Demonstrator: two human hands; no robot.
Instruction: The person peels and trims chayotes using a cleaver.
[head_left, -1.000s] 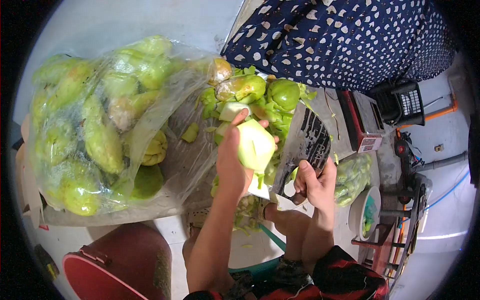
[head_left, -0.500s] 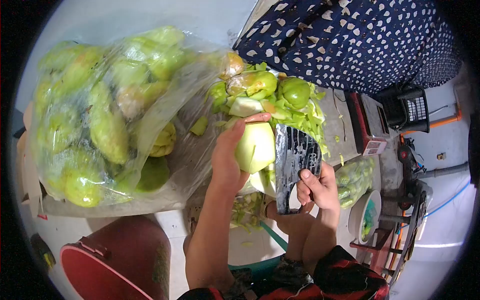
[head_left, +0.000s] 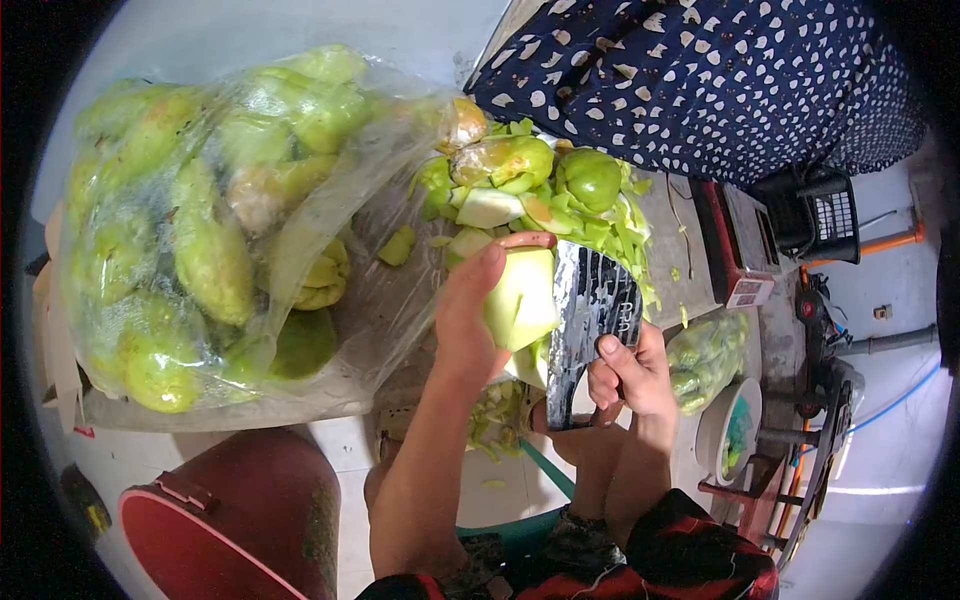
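A peeled, pale green chayote (head_left: 521, 297) is gripped in my left hand (head_left: 472, 305), its cut faces turned towards my right. My right hand (head_left: 632, 372) is closed around the grip of a dark cleaver (head_left: 590, 325) with a worn, blotchy blade. The blade stands on edge beside the chayote, and its far side appears to touch or nearly touch the flesh. Behind both hands lies a heap of green peelings (head_left: 610, 235), with an unpeeled chayote (head_left: 588, 180) and a part-browned one on top.
A clear plastic bag (head_left: 210, 240) of chayotes covers the table's left side. A red bucket (head_left: 230, 510) stands below. To the right are a red scale (head_left: 735, 240), a black basket (head_left: 810, 215), another filled bag (head_left: 710, 360) and a white tub (head_left: 715, 430). Dotted dark cloth (head_left: 690, 80) hangs behind.
My left hand has shifted slightly right and tilted the chayote, closer against the cleaver. The blade has turned a little, showing narrower. My right hand has barely moved.
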